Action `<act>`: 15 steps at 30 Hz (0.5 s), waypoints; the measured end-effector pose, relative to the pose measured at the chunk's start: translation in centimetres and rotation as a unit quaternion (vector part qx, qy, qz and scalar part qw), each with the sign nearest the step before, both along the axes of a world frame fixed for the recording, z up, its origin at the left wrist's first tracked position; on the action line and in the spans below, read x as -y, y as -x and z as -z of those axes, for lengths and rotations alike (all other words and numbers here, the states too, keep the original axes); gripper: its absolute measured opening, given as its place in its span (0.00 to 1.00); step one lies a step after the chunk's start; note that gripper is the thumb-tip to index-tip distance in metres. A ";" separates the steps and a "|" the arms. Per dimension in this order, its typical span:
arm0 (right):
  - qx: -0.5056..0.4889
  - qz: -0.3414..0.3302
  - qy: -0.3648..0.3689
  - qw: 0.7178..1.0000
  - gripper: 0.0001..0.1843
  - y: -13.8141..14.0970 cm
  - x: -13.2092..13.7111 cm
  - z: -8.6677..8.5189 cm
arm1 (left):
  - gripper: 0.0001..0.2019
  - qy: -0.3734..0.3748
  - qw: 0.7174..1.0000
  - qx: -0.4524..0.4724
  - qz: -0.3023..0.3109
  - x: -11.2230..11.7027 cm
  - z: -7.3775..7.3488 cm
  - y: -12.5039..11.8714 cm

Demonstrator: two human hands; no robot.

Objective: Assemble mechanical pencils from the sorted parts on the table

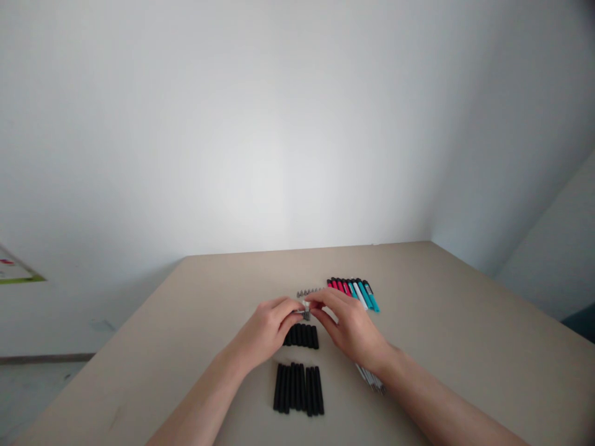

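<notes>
My left hand point(269, 325) is closed in a pinch on a small whitish and grey pen part point(306, 306), held just above the table. From the other side, my right hand point(346, 319) pinches at the same spot, its thumb and fingertips meeting the piece. Its exact kind is too small to tell. Below the fingers lies a row of short black tubes point(307, 336), partly hidden by my left hand. Closer to me is a row of longer black tubes point(298, 389). Several small grey coil-like pieces point(307, 292) are lined up behind my fingertips.
Pink, white and teal pen barrels with black ends point(367, 296) lie side by side beyond my right hand. Thin pale rods with metal tips point(370, 379), like refills, stick out from under my right wrist. The beige table point(186, 322) meets a white wall at the back.
</notes>
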State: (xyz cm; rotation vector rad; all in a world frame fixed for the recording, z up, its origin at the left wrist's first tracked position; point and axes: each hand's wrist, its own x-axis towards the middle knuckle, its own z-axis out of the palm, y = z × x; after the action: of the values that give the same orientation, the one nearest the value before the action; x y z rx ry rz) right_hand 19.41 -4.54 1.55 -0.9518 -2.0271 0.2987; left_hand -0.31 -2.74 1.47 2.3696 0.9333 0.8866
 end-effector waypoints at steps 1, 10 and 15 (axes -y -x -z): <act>-0.005 -0.003 -0.001 1.000 0.09 0.1 0.1 0.0 | 0.08 -0.004 1.000 -0.002 -0.001 0.0 0.0 0.0; -0.024 -0.038 0.006 0.999 0.09 0.2 0.6 -0.6 | 0.11 -0.049 0.997 -0.051 -0.026 0.3 -0.2 -0.2; -0.063 0.041 -0.027 0.997 0.09 -0.6 0.4 -1.1 | 0.15 -0.058 0.996 -0.054 -0.049 0.3 -0.4 0.3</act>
State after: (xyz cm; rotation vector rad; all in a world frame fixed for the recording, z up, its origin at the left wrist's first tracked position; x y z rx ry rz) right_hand 20.05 -4.94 2.66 -0.9561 -1.8687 0.2526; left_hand -0.65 -3.01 1.84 2.5110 1.0743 0.8779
